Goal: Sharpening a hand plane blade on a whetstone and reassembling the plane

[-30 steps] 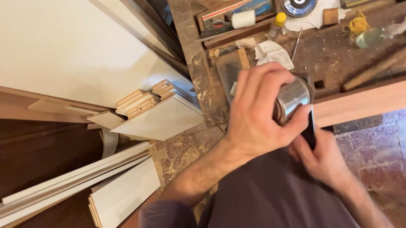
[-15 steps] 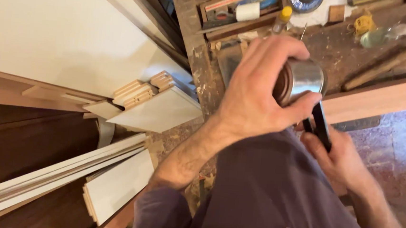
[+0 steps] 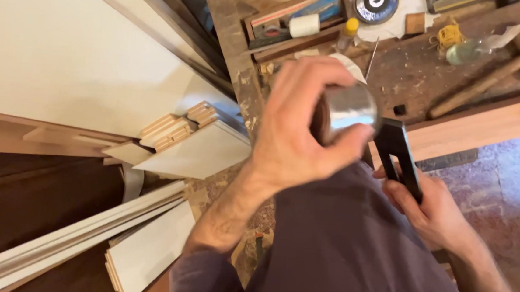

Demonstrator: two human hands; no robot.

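Observation:
My left hand [image 3: 297, 130] is wrapped around a short shiny metal cylinder [image 3: 349, 108], holding it up in front of my chest, fingers over its top and thumb under it. My right hand [image 3: 429, 206] sits lower at my side and grips a black forked tool [image 3: 397, 152] by its two legs, the tool's head pointing up toward the cylinder. The cylinder and the black tool's head are close together; whether they touch is hidden by my fingers. My dark grey shirt [image 3: 351, 244] fills the bottom of the view.
A worn wooden workbench [image 3: 411, 71] lies ahead with a wooden mallet [image 3: 490, 77], a grinding disc [image 3: 376, 3], a white roll [image 3: 305, 25], a small yellow-capped bottle [image 3: 348, 31] and twine. White panels [image 3: 192, 153] and boards lean at the left. Stone floor shows at the right.
My left hand has lifted the metal cylinder up and to the left. My right hand has turned the black tool upright, so its head now points toward the cylinder.

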